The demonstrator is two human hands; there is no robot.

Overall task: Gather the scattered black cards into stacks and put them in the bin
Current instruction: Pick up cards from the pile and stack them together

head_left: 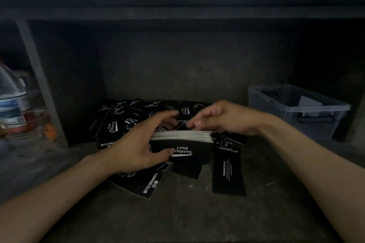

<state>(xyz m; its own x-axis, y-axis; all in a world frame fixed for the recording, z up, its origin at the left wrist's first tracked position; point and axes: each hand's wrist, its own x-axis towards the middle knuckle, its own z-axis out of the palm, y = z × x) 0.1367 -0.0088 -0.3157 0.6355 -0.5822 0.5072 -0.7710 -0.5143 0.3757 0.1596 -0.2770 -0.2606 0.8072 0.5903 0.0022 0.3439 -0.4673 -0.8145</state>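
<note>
A thick stack of black cards [182, 137] with white edges stands on its long edge in the middle of the grey surface. My left hand [138, 144] grips it, thumb on the near face and fingers behind. My right hand [221, 117] hovers behind the stack's right end, its fingertips pinching a black card at the pile. Several loose black cards [118, 122] printed "Camping Club" lie scattered behind and to the left. More loose cards lie in front, one long card [228, 171] to the right. A translucent grey bin [296, 110] stands at the right.
A plastic water bottle [11, 100] and a glass container [33, 124] stand at the far left behind a grey upright post [37, 69]. A dark wall closes off the back under a shelf edge [177, 6]. The bin has a dark handle and holds a pale card.
</note>
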